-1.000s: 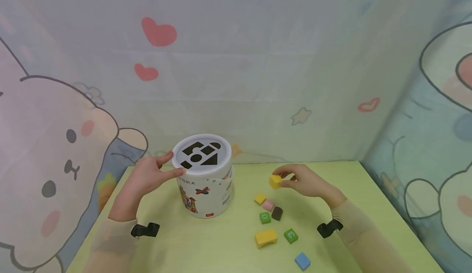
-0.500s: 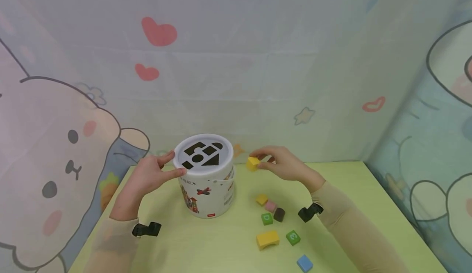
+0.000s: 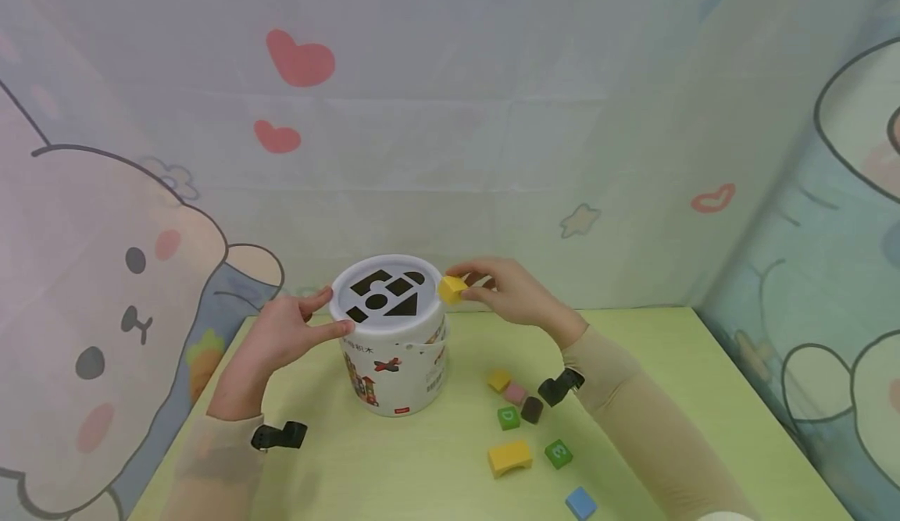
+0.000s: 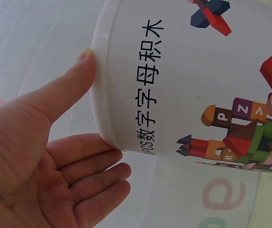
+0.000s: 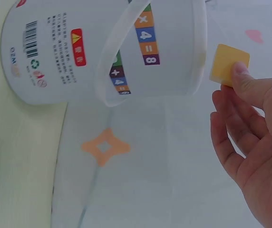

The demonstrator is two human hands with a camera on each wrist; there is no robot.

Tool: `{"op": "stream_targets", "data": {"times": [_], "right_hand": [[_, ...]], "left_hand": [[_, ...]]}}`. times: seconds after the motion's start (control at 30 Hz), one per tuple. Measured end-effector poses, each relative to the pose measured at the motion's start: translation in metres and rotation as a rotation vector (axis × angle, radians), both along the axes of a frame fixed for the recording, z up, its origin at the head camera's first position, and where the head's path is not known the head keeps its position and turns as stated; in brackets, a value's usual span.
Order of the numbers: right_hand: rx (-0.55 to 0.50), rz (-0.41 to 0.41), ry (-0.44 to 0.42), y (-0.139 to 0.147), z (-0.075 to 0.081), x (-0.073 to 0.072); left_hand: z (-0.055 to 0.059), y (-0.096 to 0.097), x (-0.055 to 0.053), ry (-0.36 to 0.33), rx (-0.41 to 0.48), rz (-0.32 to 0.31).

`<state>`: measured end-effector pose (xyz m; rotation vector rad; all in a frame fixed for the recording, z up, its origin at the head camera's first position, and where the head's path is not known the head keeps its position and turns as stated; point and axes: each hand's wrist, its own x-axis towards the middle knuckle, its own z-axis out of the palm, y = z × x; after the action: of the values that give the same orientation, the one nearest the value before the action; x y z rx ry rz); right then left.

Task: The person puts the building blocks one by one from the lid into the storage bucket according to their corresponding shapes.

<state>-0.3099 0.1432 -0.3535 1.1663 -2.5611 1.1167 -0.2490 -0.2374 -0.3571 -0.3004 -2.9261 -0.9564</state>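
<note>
Item: yellow block [image 3: 453, 289]. Pinched between thumb and fingers of the right hand [image 3: 502, 293], raised off the worktop [image 3: 380, 470], just beside the right-hand rim of the lid [image 3: 380, 324]; a slim gap shows between them in the right wrist view.

Change, last second: block and right hand have moved leftward and up, from above the worktop well apart from the bucket [image 3: 394, 376] to the lid's edge.

Unchanged: left hand [image 3: 284, 336], thumb and forefinger extended against the lid's near left rim, remaining fingers loose; bucket upright.

Bearing on the work, as judged: the carry to the lid is nearly complete; the block lies over no cut-out, the square cut-out [image 3: 399, 287] and triangular cut-out [image 3: 404, 305] both uncovered.

Loose stock, undisturbed, right of bucket: small yellow block [image 3: 499, 381], pink block [image 3: 516, 393], dark block [image 3: 532, 409], two green blocks [image 3: 508, 418], arched yellow block [image 3: 510, 458], blue block [image 3: 580, 503].
</note>
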Motion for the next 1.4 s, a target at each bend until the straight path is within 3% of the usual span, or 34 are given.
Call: {"op": "stream_targets", "data": {"times": [0.43, 0.83, 1.4], "right_hand": [[0.040, -0.033, -0.081, -0.046, 0.017, -0.014], [0.087, -0.050, -0.100, -0.071, 0.015, -0.031], [0.166, -0.111, -0.162, -0.090, 0.014, -0.036]], "left_hand": [[0.001, 0.001, 0.000, 0.002, -0.005, 0.003], [0.000, 0.001, -0.003, 0.021, -0.017, -0.009], [-0.003, 0.001, -0.006, 0.008, 0.002, -0.009]]}}
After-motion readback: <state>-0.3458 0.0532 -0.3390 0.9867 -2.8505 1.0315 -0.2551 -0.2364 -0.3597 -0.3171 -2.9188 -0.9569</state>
